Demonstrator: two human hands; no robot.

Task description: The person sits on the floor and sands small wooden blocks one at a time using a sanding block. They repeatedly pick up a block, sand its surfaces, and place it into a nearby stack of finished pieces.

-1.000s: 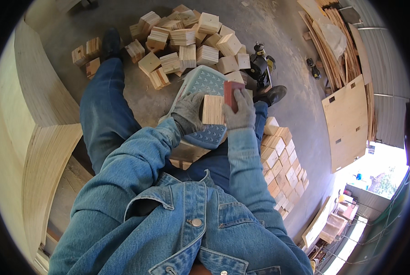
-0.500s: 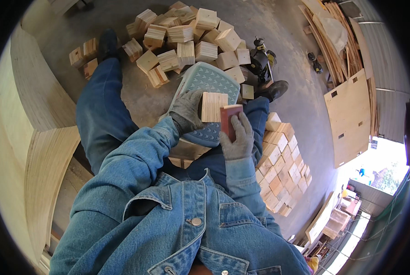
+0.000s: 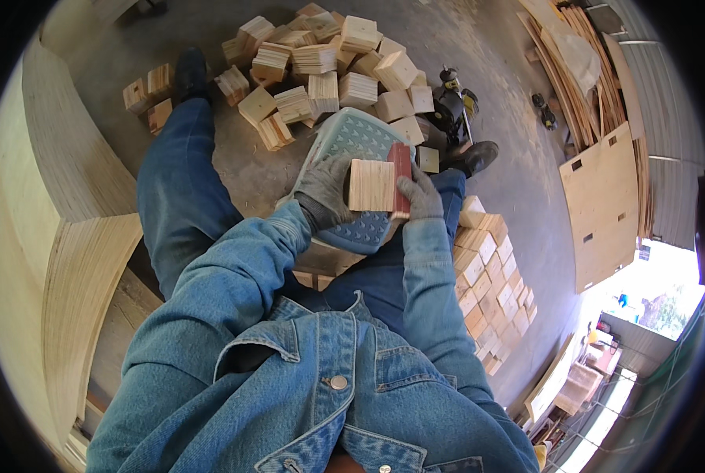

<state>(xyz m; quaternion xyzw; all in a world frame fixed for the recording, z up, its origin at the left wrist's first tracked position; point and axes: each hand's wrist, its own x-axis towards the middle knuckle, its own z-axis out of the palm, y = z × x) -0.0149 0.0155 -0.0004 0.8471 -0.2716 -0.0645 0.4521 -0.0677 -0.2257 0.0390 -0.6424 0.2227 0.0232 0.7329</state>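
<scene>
Over a grey-blue plastic stool (image 3: 351, 132) with a patterned top, my gloved left hand (image 3: 326, 191) grips a square block of layered plywood (image 3: 371, 186) by its left side. My right hand (image 3: 422, 195), gloved too, is closed around a flat reddish-brown sanding block (image 3: 400, 175). That sanding block stands upright against the plywood block's right face. My left hand hides the near-left edge of the plywood block, and some of my right fingers are out of sight behind the sanding block.
A loose heap of wooden blocks (image 3: 314, 59) lies on the floor beyond the stool. Neatly stacked blocks (image 3: 494, 276) stand by my right leg. A black-and-yellow tool (image 3: 452, 106) sits near my right shoe. Large plywood sheets (image 3: 80, 150) rise at left; more boards (image 3: 604, 201) lean at right.
My right hand has turned the sanding block and brought it against the plywood block's right face. The left hand keeps its hold almost in place.
</scene>
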